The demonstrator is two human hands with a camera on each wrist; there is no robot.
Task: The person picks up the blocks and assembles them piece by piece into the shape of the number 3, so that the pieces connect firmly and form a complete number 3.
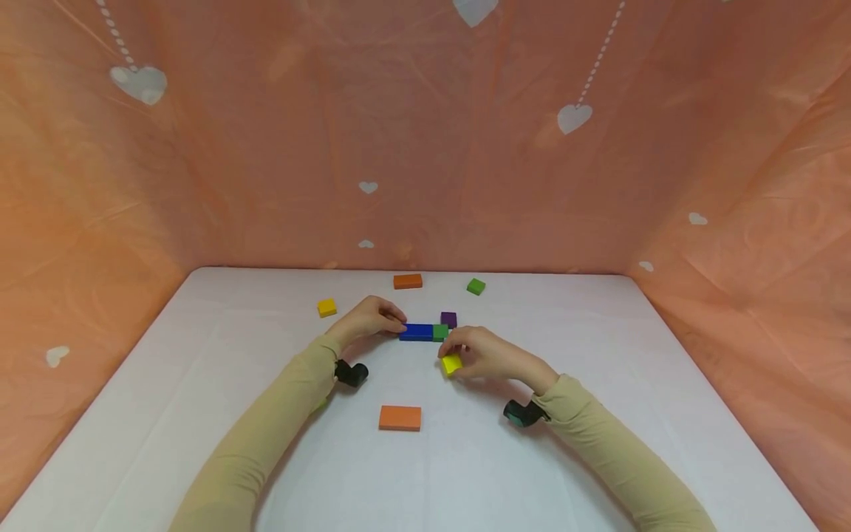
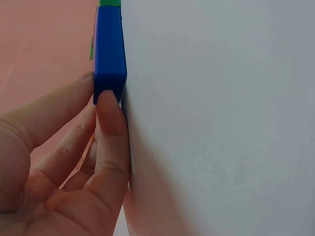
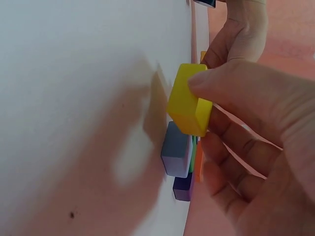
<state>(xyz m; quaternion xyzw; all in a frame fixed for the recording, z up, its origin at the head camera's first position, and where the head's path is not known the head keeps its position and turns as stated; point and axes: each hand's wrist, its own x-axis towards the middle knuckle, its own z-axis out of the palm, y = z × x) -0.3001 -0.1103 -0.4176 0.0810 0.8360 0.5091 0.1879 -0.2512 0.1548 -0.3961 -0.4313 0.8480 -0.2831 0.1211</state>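
Observation:
In the head view, a long blue block (image 1: 416, 332) lies in a row with a green block (image 1: 440, 333) at its right end. My left hand (image 1: 371, 319) holds the blue block's left end, one fingertip on the end face and another along its side, as the left wrist view shows. My right hand (image 1: 490, 353) pinches a yellow block (image 3: 186, 96) between thumb and fingers, just in front of the row's right end. Beneath it in the right wrist view sits a pale grey-blue block (image 3: 175, 152), with a purple block (image 1: 448, 319) behind the row.
An orange block (image 1: 400, 418) lies nearer the front, another orange block (image 1: 408, 281) at the back. A light green block (image 1: 476, 286) is at the back right and a yellow-orange block (image 1: 326, 307) at left. Black wrist cameras hang under both sleeves. Orange cloth (image 1: 412, 148) surrounds the white table (image 1: 492, 473).

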